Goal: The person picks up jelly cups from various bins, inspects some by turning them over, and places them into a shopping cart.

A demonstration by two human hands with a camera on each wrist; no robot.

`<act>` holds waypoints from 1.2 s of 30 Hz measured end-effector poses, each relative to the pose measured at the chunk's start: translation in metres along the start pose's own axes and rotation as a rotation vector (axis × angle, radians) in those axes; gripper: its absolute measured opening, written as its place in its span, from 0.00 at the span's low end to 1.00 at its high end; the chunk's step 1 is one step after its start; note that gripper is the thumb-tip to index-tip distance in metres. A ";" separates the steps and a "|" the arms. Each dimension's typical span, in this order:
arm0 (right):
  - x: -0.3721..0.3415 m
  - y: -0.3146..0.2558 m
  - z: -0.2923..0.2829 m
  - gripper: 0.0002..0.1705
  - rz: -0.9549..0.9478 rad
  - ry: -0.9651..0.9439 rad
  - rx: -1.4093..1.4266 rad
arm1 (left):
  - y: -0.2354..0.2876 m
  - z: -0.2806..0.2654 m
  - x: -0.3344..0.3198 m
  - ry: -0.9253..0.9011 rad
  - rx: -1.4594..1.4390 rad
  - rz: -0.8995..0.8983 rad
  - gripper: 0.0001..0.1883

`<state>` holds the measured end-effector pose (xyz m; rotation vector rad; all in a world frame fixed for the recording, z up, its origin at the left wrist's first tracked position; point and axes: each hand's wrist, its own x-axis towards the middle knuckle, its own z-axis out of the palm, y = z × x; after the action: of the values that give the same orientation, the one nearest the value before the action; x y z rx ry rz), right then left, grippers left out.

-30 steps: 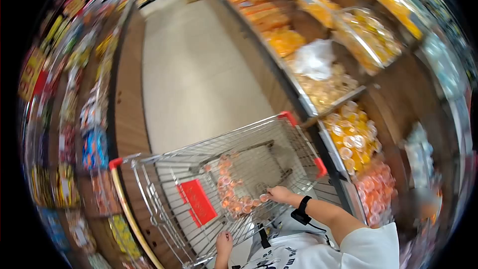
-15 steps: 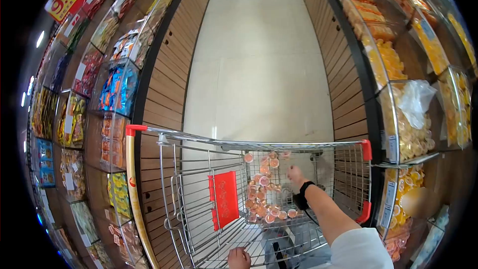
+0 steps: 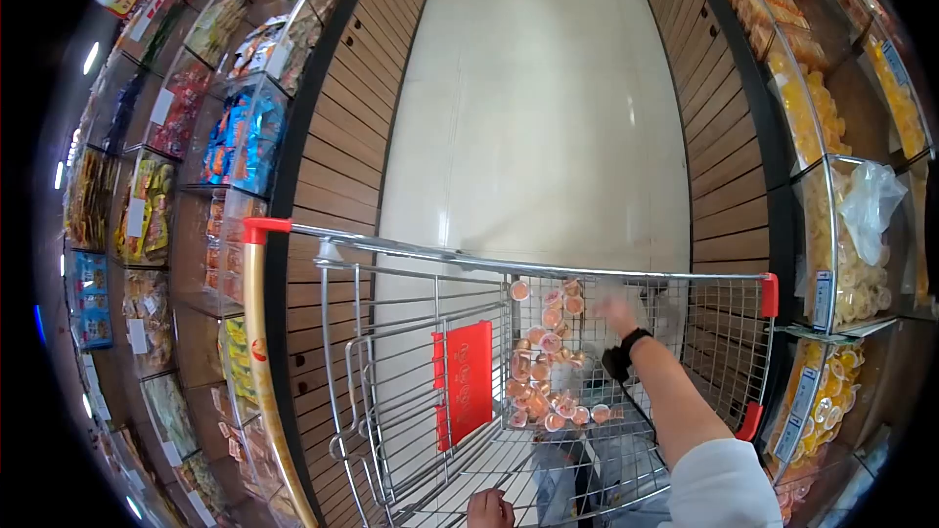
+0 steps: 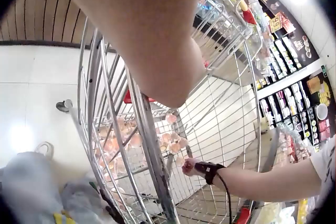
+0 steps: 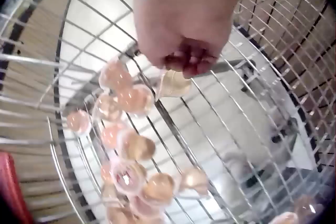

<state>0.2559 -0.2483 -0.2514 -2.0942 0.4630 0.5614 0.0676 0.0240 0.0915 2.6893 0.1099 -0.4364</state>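
A metal shopping cart (image 3: 729, 342) with red corner caps spans the near part of the head view. Pinkish-orange jelly cups (image 3: 533, 401) lie in a loose cluster on its wire floor. My right hand (image 3: 618, 313), blurred in the head view, is inside the cart to the right of them. In the right wrist view its fingers are curled, with a pale yellow jelly cup (image 5: 174, 84) right at the fingertips. My left hand (image 3: 489, 508) grips the cart's near rim, its fingers partly hidden in the left wrist view.
Shelves of bagged snacks (image 3: 240, 137) in clear bins line the left side. On the right, bins hold yellow jelly cups (image 3: 822, 391) and a crumpled plastic bag (image 3: 871, 205). A pale tiled aisle (image 3: 548, 117) runs ahead between slatted wooden shelf bases. A red sign (image 3: 465, 386) hangs on the cart.
The head view has straightened from a tilt. My right hand has moved from the cart's near side toward its far side, right of the cups. My left hand stays at the near rim.
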 end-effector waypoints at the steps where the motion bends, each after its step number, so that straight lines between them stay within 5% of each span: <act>1: -0.019 -0.017 -0.006 0.16 0.006 -0.078 -0.028 | 0.001 -0.001 -0.001 -0.004 -0.007 -0.012 0.08; 5: -0.095 -0.038 0.022 0.13 0.125 -0.359 0.068 | -0.009 0.006 -0.014 -0.017 0.017 -0.012 0.09; 9: -0.192 -0.142 0.006 0.10 0.284 -0.571 0.740 | -0.028 0.023 -0.017 -0.027 -0.118 0.015 0.07; 12: -0.256 -0.207 -0.020 0.11 0.000 -0.643 0.834 | -0.030 0.007 -0.011 -0.062 -0.423 -0.019 0.06; 16: -0.333 -0.286 -0.076 0.13 -0.270 -0.762 0.743 | 0.009 -0.087 0.001 -0.064 -0.855 0.060 0.08; 19: -0.386 -0.325 -0.097 0.13 -0.445 -0.734 0.698 | 0.031 -0.156 -0.021 -0.227 -1.135 0.045 0.09; 25: -0.491 -0.361 -0.109 0.13 -0.462 -0.766 0.704 | 0.032 -0.226 -0.086 -0.328 -1.114 0.315 0.09; 36: -0.597 -0.355 -0.066 0.12 -0.453 -0.547 1.002 | 0.009 -0.253 -0.150 -0.547 -1.238 0.576 0.13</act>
<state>-0.0402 -0.0466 0.3474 -0.9724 -0.0735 0.4613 -0.0007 0.1178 0.3623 1.2478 -0.4092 -0.6135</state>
